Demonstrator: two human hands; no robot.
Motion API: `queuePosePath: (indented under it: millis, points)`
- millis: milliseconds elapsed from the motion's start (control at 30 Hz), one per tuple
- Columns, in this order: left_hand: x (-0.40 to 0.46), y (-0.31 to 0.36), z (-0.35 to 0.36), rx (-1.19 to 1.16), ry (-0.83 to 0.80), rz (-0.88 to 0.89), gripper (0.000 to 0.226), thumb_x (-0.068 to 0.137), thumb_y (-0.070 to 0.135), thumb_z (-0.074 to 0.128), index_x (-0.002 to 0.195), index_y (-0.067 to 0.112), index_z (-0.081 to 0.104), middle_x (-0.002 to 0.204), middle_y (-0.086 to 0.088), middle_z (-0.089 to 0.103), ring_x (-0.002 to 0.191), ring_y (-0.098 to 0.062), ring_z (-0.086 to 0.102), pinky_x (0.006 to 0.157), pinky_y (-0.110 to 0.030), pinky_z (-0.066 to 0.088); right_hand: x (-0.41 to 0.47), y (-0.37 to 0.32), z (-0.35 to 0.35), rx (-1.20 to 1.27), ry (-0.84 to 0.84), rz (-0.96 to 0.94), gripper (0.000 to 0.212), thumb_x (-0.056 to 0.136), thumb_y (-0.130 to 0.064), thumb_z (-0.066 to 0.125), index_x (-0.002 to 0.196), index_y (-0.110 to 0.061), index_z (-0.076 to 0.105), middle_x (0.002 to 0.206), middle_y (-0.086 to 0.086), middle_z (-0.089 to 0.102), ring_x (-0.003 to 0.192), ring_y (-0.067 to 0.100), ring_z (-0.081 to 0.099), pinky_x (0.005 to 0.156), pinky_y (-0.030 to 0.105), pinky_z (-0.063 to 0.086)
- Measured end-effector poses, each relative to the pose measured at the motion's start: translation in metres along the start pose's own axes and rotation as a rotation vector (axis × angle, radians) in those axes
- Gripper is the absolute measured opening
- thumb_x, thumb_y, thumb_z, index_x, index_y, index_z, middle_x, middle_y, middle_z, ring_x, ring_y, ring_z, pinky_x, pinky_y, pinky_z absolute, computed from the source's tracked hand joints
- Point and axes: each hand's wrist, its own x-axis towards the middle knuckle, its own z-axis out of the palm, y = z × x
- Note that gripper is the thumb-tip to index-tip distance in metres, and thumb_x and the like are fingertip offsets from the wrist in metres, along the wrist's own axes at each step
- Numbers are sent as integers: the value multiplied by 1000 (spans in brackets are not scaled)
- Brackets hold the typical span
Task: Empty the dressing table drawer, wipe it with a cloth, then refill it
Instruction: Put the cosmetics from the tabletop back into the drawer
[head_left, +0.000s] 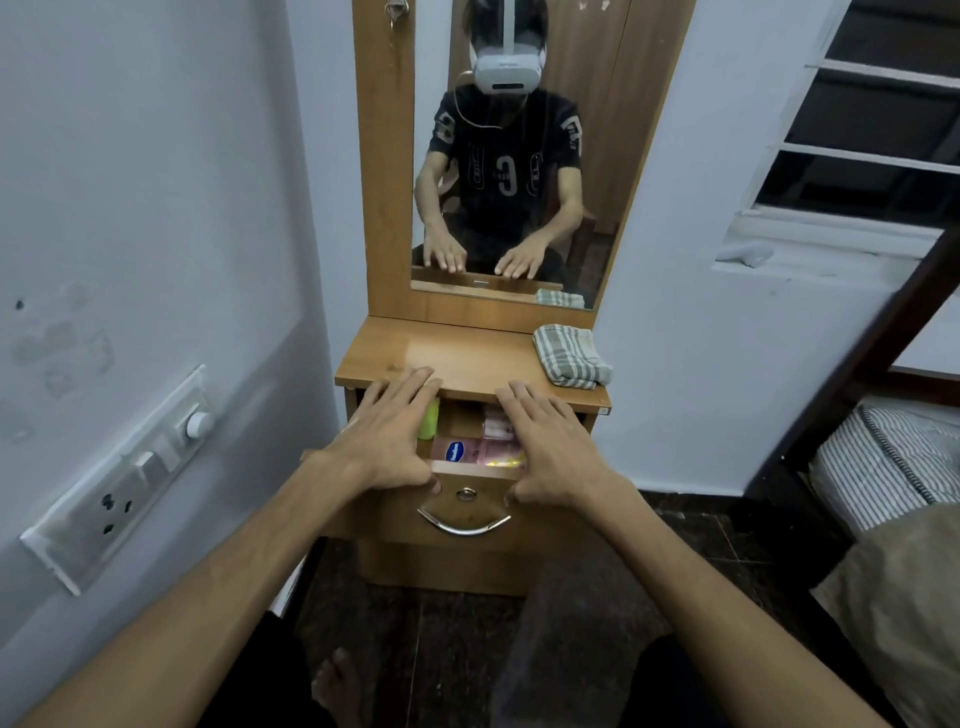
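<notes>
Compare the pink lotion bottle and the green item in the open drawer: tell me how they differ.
The pink lotion bottle lies across the drawer near its front; the green item sits further back at the left. The bottle shows a blue oval label; the green item shows no label. More of the bottle is visible; the green item is largely hidden under the left hand. Both lie inside the drawer, ungripped.

hands (467, 441) flat over open drawer (467, 499) | pink bottle (467, 451) inside | striped cloth (570, 356) on tabletop (457, 353)

Grey-striped cloth (571, 357), pink bottle (470, 451)
</notes>
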Motion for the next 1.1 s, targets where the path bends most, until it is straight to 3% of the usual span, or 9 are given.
queuePosePath:
  millis: [133,233,433,600,800,1100]
  points:
    - [29,-11,3,4,-9,-25,125,70,55,79,160,16,2,169,-2,-3,155,-18,-5,127,-41,-3,31,5,3,-60,-27,10,126,75,-41,88,165,-15,3,174,9,4,161,26,7,131,44,7]
    - [42,-24,12,-46,6,-50,119,71,59,77,160,17,10,168,-1,6,154,-19,5,127,-40,1,45,9,11,-78,11,6,116,76,-39,88,163,-14,15,171,10,18,157,28,21,129,44,16]
    - [47,-32,33,-84,250,-65,92,76,55,76,151,23,34,158,3,33,146,-16,27,125,-39,15,50,14,32,-46,207,39,94,80,-27,86,157,-19,33,165,4,36,151,23,35,126,39,22]
    - [51,-24,45,-57,392,-108,76,79,48,76,143,21,44,148,1,45,138,-19,38,120,-38,23,55,6,49,-38,312,118,85,78,-13,86,152,-18,44,159,5,47,148,25,41,126,42,27]
    - [56,-18,54,-14,454,-155,67,81,42,76,137,19,48,142,0,49,133,-19,42,116,-38,27,59,5,61,-26,379,161,80,70,-8,91,142,-16,57,147,7,59,138,27,53,118,48,42]
    - [64,-24,70,68,525,-140,59,82,40,75,131,18,51,137,-2,53,127,-21,45,110,-40,29,67,8,75,-38,480,154,65,76,-5,84,137,-12,62,141,10,64,134,30,57,114,51,46]
